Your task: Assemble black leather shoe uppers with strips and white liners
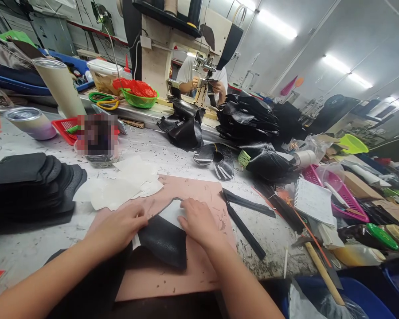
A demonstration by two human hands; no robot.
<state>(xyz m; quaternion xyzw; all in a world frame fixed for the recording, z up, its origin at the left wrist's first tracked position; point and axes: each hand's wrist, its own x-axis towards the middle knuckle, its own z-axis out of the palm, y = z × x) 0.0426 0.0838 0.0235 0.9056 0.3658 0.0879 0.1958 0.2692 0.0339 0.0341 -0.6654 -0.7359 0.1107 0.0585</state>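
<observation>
We have a black leather-look panel (162, 243) in front of us on the pink work mat (162, 283), its pebbled side up and a white backing piece (169, 215) along its far part. Our two hands sit at opposite sides of that far part, probably so that the edge stays stretched and steady between them. The mat seems laid there to shield the tabletop, and the stack of black panels (29, 186) and the loose white sheets (109, 190) lie near our left arm, presumably for easy reach; two black strips (242, 226) lie to the right. At our left hand (128, 223), thumb and fingers are closed together, pinching the panel's left edge. Our right hand (201, 219) is loosely curled, fingertips and thumb slightly apart on the backing's right side; we cannot tell whether it grips or merely presses. The panel thus lies between both sets of fingertips, its near end hanging free of them towards us.
</observation>
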